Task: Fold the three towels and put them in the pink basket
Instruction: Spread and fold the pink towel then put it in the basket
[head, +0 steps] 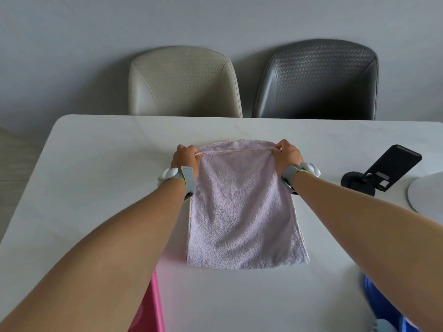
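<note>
The pale pink terry towel (pixel 244 207) lies mid-frame on the white table (pixel 96 164), its long axis running top to bottom. Left hand (pixel 185 159) and right hand (pixel 287 155) each pinch an upper corner, equally near.

Soft cloth on a smooth, matt table

The pink towel (pixel 242 212) is fluffy terry cloth; the table (pixel 96 164) looks like matt white stone; both chairs (pixel 184 80) show woven-textured upholstery.

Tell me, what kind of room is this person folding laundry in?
Probably a home dining area. A large white table has two padded chairs, one beige and one grey, pushed against its far side, and a phone on a stand sits on it beside the pink towel.
</note>
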Action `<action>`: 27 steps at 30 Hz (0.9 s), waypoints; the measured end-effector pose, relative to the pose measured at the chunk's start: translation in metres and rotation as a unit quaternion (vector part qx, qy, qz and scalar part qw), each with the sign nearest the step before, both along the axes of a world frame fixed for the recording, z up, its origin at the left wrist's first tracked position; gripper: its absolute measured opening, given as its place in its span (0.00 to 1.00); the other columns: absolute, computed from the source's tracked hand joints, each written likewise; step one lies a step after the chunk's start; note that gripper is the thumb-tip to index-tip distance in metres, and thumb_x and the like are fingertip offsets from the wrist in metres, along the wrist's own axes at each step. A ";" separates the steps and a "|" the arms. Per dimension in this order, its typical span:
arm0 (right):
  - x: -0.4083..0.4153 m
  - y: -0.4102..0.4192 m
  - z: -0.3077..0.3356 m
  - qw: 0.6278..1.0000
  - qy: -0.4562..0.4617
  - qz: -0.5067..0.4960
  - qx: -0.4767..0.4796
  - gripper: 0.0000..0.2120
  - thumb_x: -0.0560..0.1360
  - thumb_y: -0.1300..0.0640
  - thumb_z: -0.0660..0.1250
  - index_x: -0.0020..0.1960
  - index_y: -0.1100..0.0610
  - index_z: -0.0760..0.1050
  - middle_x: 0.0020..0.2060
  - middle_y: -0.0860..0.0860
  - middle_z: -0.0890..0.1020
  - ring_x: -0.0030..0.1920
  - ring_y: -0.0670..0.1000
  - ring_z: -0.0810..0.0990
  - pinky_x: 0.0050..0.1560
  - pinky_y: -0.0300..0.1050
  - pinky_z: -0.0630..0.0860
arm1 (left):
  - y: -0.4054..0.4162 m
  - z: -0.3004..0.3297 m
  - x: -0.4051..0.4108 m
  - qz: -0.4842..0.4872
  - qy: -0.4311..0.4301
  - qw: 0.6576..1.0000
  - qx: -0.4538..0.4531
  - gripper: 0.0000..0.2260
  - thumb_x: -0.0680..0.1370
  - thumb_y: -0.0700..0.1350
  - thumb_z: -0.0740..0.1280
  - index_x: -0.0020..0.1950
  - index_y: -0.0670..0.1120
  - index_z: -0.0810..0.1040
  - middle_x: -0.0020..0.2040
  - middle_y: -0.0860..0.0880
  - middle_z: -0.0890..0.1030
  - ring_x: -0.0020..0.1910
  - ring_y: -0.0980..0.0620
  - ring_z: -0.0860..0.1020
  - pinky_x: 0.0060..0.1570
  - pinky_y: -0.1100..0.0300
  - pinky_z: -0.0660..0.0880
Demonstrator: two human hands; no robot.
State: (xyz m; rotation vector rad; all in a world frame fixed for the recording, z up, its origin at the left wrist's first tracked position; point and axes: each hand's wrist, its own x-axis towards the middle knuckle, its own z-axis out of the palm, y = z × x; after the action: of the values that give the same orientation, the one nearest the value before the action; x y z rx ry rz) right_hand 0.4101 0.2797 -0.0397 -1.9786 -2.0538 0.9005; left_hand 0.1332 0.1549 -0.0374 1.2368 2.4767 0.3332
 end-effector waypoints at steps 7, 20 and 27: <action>0.003 -0.022 0.002 0.997 0.016 -0.070 -0.008 0.14 0.80 0.51 0.57 0.65 0.50 0.69 0.59 0.57 0.75 0.45 0.59 0.74 0.45 0.50 0.69 | -0.015 0.006 0.023 0.053 -0.020 0.997 0.049 0.20 0.76 0.47 0.70 0.67 0.49 0.71 0.61 0.41 0.71 0.58 0.38 0.74 0.48 0.51 0.72; 0.078 -0.163 0.019 0.983 0.019 -0.112 -0.147 0.18 0.75 0.37 0.63 0.49 0.52 0.74 0.42 0.52 0.81 0.40 0.57 0.79 0.39 0.47 0.73 | -0.129 0.024 0.085 0.190 -0.217 0.951 -0.115 0.32 0.78 0.59 0.68 0.71 0.39 0.62 0.66 0.37 0.76 0.61 0.36 0.78 0.54 0.50 0.75; 0.120 -0.213 0.018 0.971 0.022 -0.113 -0.209 0.20 0.82 0.44 0.58 0.56 0.60 0.76 0.51 0.60 0.81 0.46 0.60 0.76 0.46 0.48 0.69 | -0.187 0.035 0.116 0.172 -0.185 0.952 -0.172 0.22 0.84 0.50 0.58 0.72 0.36 0.65 0.68 0.35 0.74 0.65 0.36 0.75 0.60 0.49 0.72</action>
State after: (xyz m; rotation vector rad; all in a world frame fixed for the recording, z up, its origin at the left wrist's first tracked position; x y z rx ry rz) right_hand 0.5301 0.0666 -0.0215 -2.3074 -1.6698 1.3995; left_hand 0.2487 -0.0318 -0.0022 0.5429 2.2824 0.1866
